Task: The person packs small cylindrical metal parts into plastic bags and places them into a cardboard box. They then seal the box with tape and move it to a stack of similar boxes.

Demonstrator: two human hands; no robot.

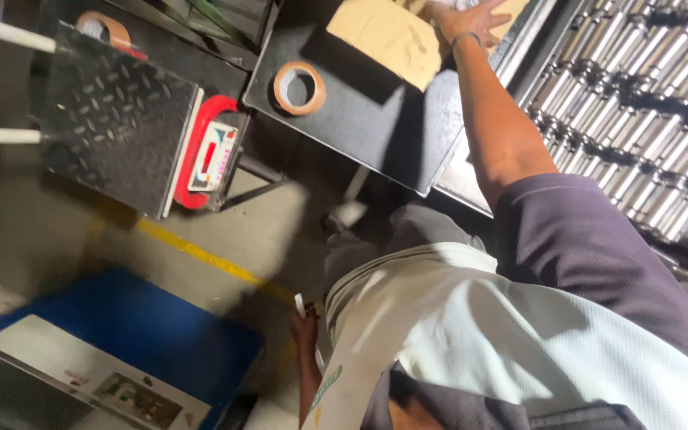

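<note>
Closest to the camera, a pale mesh vest over a purple short-sleeved shirt fills the lower right of the view. Low beside the body, the left hand (pixel 306 322) hangs down with its fingers curled around a small white object (pixel 300 305); what that object is cannot be told. Below it, at the lower left, lies a blue pallet-like slab (pixel 145 330) with a flat grey board (pixel 81 370) bearing a small rectangular label, resting on a grey concrete floor crossed by a yellow painted line (pixel 201 255).

Further out on the left stands a platform scale (pixel 113 119) with a dark, diamond-patterned metal plate, a red handle frame, and a small white readout panel at its edge. A roll of brown packing tape (pixel 105 30) sits beyond the scale at the top left.

In the middle distance is a dark, smooth desk (pixel 360 119). A second roll of brown tape (pixel 299 87) lies flat on it. Just beyond that, at the far edge of the desk, rests a flat brown cardboard box (pixel 388 36). The right arm stretches out long toward it, and the right hand (pixel 471 20) lies spread wide, fingers open, pressed on the cardboard, with a dark band at the wrist.

To the far right, rows of shiny metal rollers (pixel 639 87) form a conveyor running alongside the desk.
</note>
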